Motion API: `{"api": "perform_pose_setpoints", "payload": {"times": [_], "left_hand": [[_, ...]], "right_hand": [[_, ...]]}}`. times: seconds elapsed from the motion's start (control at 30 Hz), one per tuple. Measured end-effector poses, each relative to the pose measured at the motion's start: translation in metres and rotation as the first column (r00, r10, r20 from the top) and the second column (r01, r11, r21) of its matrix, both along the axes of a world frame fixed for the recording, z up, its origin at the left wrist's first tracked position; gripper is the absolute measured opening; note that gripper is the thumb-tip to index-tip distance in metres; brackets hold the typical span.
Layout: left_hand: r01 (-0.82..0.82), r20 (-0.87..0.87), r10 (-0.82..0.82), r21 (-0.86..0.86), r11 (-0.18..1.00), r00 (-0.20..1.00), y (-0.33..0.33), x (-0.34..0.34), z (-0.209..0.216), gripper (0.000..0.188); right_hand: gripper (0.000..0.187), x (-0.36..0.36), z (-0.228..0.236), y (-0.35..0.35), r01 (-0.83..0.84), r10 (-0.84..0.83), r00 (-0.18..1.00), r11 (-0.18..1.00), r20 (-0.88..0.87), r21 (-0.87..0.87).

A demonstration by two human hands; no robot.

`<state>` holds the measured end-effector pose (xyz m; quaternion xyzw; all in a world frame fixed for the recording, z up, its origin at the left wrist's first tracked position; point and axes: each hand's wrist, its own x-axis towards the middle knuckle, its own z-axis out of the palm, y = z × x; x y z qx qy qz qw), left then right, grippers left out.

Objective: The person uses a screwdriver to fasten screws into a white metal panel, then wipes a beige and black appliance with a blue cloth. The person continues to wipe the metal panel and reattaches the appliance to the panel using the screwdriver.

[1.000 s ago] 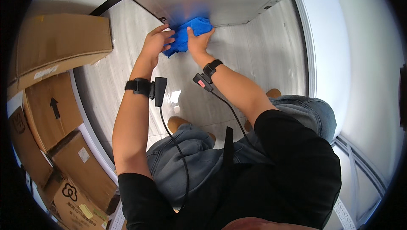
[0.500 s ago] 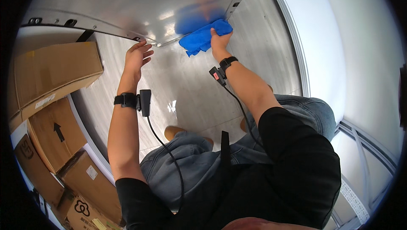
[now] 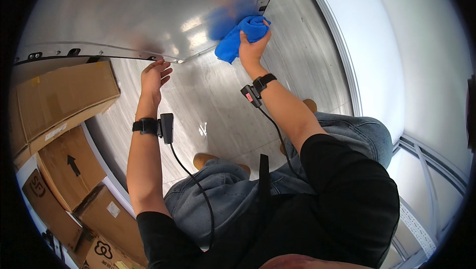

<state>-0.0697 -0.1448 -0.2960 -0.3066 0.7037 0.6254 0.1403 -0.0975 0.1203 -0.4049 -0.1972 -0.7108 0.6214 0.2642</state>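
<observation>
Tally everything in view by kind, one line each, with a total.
Blue cloth: 1, gripped in the right hand
Shiny metal panel: 1, its lower edge touched by the left hand
Cardboard boxes: at least 4
Black wristbands with cabled sensors: 2
Total: at least 8

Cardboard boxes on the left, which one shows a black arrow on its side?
The brown cardboard box in the middle of the stack, below the large top box. The top box shows no arrow; the lowest box bears a rounded black emblem.
</observation>
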Motion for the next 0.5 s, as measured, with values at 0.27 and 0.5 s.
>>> {"api": "perform_pose_setpoints", "payload": {"times": [0.27,0.5], "left_hand": [[0.013,0.003,-0.013,0.019,1.000,1.000,-0.003,0.000,-0.003,0.034],[0.025,0.011,-0.025,0.037,0.999,1.000,-0.002,0.001,0.000,0.036]], "right_hand": [[0.077,0.001,0.017,-0.006,0.006,-0.015,0.996,0.995,0.087,0.100],[0.077,0.000,0.038,-0.017,-0.002,0.002,1.000,1.000,-0.001,0.029]]}}
